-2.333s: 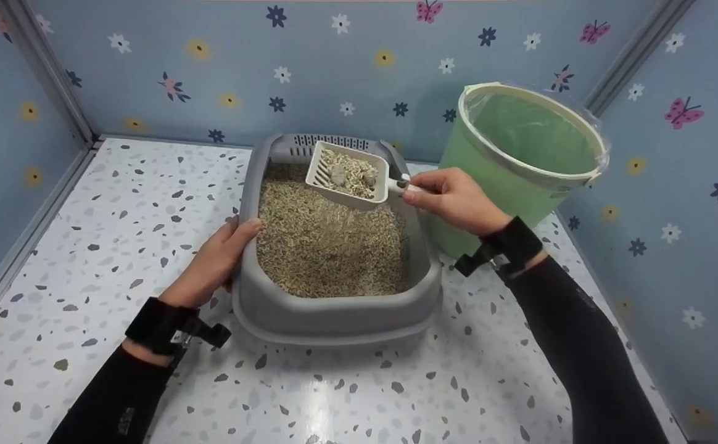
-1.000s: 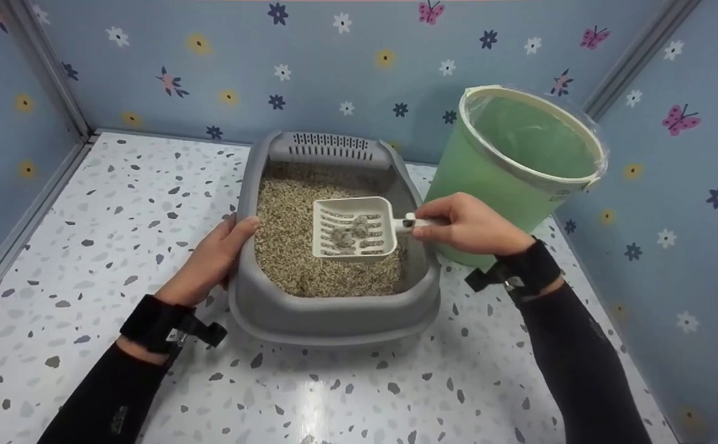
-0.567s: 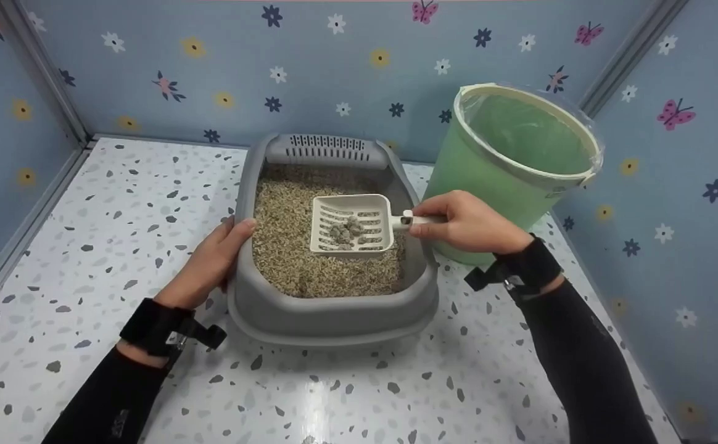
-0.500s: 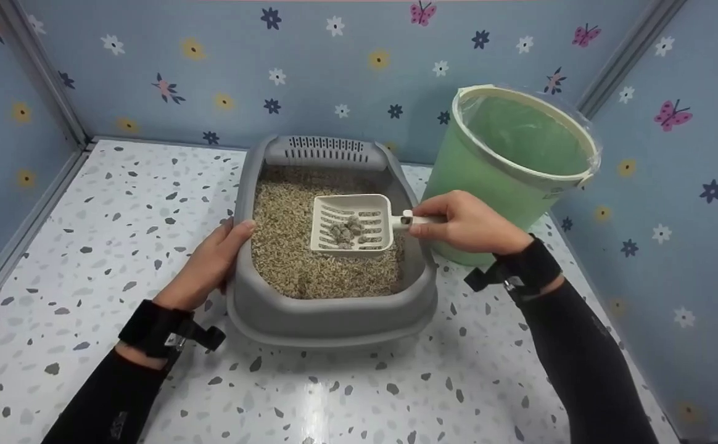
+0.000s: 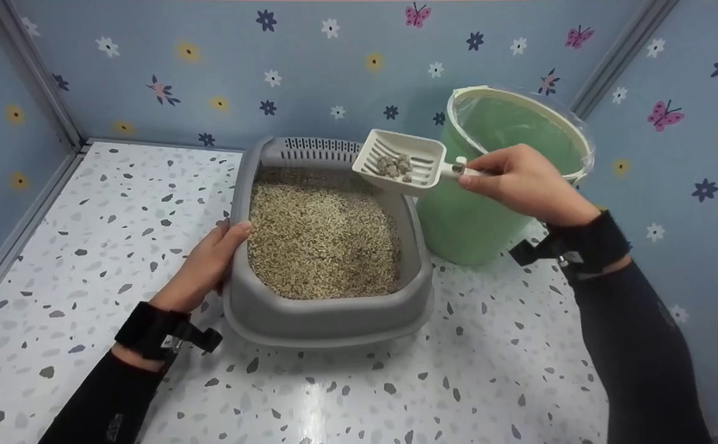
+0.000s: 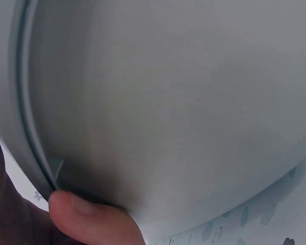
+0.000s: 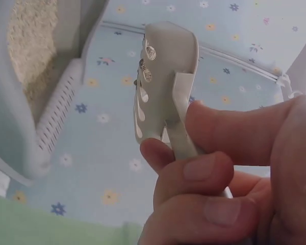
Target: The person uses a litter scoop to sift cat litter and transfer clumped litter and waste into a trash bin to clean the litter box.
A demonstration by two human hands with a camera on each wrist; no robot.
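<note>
My right hand [image 5: 528,185] grips the handle of a white slotted litter scoop [image 5: 399,185]. Several grey clumps [image 5: 394,166] lie in the scoop, which hangs in the air over the far right side of a grey litter box [image 5: 334,322]. From the right wrist view, the slotted underside of the scoop shows, with thumb and curled fingers [image 7: 209,171] around its handle. My left hand [image 5: 202,268] holds the box by its left wall, thumb over the rim. Tan granular litter [image 5: 322,240] fills the box. The left wrist view catches a thumb [image 6: 94,217] against the grey wall.
Just right of the box stands a green bin [image 5: 464,228] with a cream rim and a clear plastic liner. Flower-patterned wall panels [image 5: 309,55] enclose the back and sides of the speckled white surface [image 5: 112,228].
Loose litter has fallen from the scoop, leaving the clumps. My right hand has since carried the scoop up and right, from over the box toward the bin. My left hand stays on the box.
</note>
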